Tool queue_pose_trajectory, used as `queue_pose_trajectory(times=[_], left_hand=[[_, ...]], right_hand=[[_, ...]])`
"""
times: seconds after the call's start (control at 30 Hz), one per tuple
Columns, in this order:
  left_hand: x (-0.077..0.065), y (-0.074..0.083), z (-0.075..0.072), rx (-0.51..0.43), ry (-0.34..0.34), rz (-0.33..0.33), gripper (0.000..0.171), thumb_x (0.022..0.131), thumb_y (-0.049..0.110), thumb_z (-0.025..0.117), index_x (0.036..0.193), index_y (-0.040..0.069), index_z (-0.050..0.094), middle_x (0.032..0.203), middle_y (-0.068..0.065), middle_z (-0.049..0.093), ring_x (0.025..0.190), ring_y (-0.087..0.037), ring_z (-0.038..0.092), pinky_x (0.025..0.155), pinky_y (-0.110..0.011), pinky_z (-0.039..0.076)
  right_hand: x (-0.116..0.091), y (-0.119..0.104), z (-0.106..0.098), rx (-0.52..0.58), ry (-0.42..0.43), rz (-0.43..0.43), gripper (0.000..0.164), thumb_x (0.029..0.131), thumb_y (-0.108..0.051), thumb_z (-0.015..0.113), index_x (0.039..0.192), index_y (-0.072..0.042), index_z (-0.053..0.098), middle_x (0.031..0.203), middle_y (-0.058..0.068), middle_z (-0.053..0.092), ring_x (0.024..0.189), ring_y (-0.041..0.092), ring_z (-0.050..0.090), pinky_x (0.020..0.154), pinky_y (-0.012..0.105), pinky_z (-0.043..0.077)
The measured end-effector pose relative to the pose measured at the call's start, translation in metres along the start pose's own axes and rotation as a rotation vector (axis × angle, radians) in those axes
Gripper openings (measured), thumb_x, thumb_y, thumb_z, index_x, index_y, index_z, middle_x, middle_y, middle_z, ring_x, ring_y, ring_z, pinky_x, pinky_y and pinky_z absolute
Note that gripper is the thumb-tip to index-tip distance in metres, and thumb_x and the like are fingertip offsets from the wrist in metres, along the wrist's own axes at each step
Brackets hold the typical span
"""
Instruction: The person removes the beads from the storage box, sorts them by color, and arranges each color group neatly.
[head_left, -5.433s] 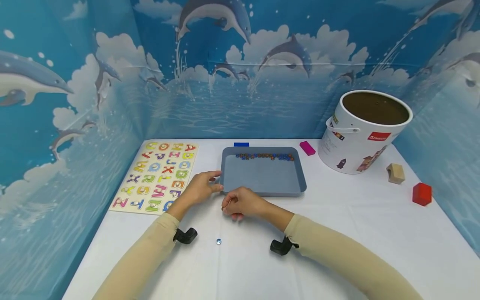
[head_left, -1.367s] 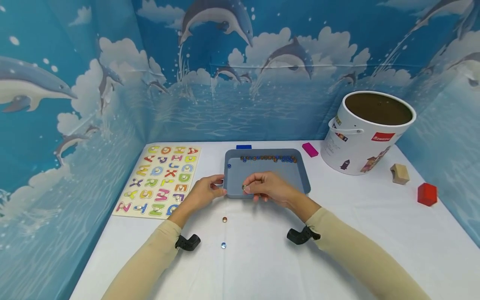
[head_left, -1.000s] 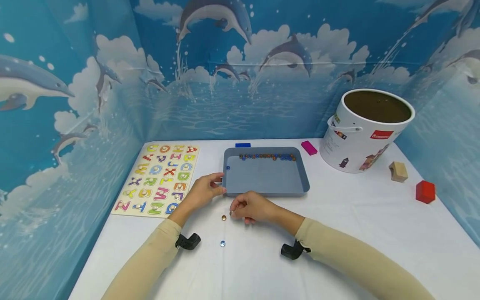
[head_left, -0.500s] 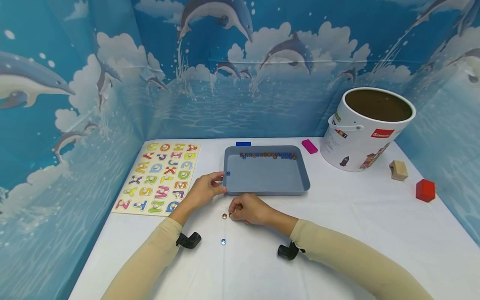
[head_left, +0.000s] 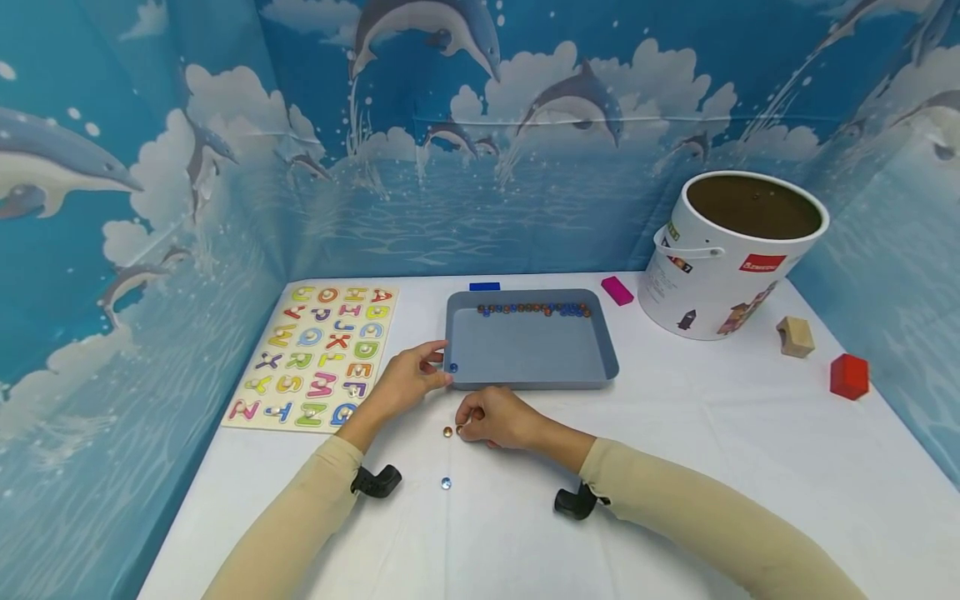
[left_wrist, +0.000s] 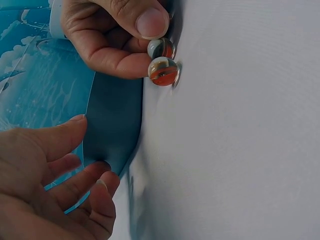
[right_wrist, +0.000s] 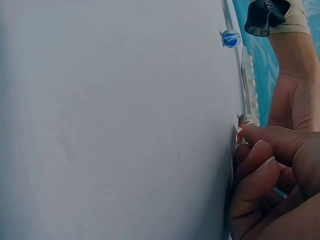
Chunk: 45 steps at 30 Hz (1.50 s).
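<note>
My right hand [head_left: 498,419] pinches a clear marble with orange-red inside [left_wrist: 159,48] between thumb and finger, low at the tablecloth in front of the tray. Right beside it lies another orange-red marble [head_left: 447,432]. A blue-and-clear marble [head_left: 446,483] rests on the cloth nearer the front. The left hand [head_left: 408,377] stays at the left front corner of the grey tray [head_left: 532,358], its fingers loosely bent with the tips at the rim. Inside the tray, a blue marble [head_left: 453,367] sits near that corner, and several blue and orange marbles [head_left: 532,308] line the back wall.
An alphabet puzzle board [head_left: 307,358] lies left of the tray. Behind the tray are a blue block [head_left: 484,287] and a magenta block [head_left: 617,291]. A white bucket [head_left: 720,275], a wooden arch block [head_left: 795,337] and a red block [head_left: 849,377] stand at right.
From over the tray, my right hand came down to the cloth with a marble, beside the orange one set there earlier. The lone blue marble in the tray rolled forward along its left side.
</note>
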<state>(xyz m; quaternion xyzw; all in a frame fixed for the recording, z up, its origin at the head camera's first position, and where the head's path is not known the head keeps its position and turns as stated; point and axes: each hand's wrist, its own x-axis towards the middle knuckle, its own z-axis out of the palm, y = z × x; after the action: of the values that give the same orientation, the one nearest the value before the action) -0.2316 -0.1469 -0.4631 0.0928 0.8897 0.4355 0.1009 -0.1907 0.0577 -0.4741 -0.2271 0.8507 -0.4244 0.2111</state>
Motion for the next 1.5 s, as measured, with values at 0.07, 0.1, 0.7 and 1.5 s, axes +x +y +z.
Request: queue_pose_trajectory(times=[0.07, 0.1, 0.7, 1.5], left_hand=[[0.000, 0.000, 0.000, 0.000, 0.000, 0.002, 0.062, 0.094, 0.019, 0.075, 0.151, 0.011, 0.051, 0.132, -0.012, 0.067, 0.111, -0.026, 0.061, 0.088, -0.040, 0.052], [0.000, -0.001, 0.000, 0.004, 0.002, 0.006, 0.062, 0.094, 0.019, 0.075, 0.151, 0.011, 0.051, 0.132, -0.012, 0.067, 0.111, -0.026, 0.061, 0.088, -0.040, 0.052], [0.000, -0.002, -0.001, -0.002, 0.000, 0.032, 0.061, 0.094, 0.019, 0.074, 0.150, 0.008, 0.051, 0.130, -0.012, 0.068, 0.106, -0.023, 0.062, 0.087, -0.038, 0.051], [-0.004, -0.001, 0.000, -0.006, 0.001, 0.023, 0.032, 0.088, 0.016, 0.081, 0.118, 0.012, 0.071, 0.109, -0.004, 0.069, 0.099, -0.021, 0.061, 0.082, -0.036, 0.050]], right_hand=[[0.000, 0.000, 0.000, 0.002, -0.002, 0.006, 0.004, 0.091, -0.008, 0.075, 0.093, -0.012, 0.074, 0.056, -0.005, 0.053, 0.043, 0.009, 0.047, 0.046, 0.023, 0.037], [-0.001, 0.000, 0.000, 0.003, -0.003, 0.006, 0.004, 0.091, -0.008, 0.075, 0.093, -0.011, 0.074, 0.056, -0.005, 0.053, 0.043, 0.009, 0.047, 0.045, 0.023, 0.037], [-0.003, -0.010, -0.028, 0.065, -0.015, 0.015, 0.017, 0.094, -0.014, 0.073, 0.109, -0.006, 0.073, 0.070, 0.000, 0.058, 0.052, 0.013, 0.053, 0.052, 0.026, 0.043], [-0.009, -0.004, -0.137, 0.350, 0.181, 0.093, 0.028, 0.095, -0.020, 0.072, 0.120, -0.006, 0.069, 0.077, 0.006, 0.058, 0.064, 0.025, 0.050, 0.054, 0.031, 0.043]])
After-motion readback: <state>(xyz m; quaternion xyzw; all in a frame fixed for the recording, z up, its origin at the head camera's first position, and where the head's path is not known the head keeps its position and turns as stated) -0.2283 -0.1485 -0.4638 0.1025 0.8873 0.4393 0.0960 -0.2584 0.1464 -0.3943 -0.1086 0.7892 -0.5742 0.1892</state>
